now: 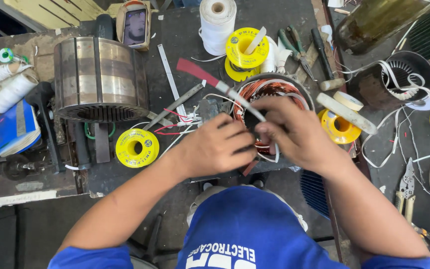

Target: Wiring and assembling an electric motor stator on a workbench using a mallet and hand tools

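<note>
copper windings (in a stator) — both hands' fingers clamped on a red-tipped tool.

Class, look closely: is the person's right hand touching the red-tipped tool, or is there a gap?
Touching. The head view shows the right hand pinching the pale shaft of the red-tipped tool between its fingertips, above the copper windings.
</note>
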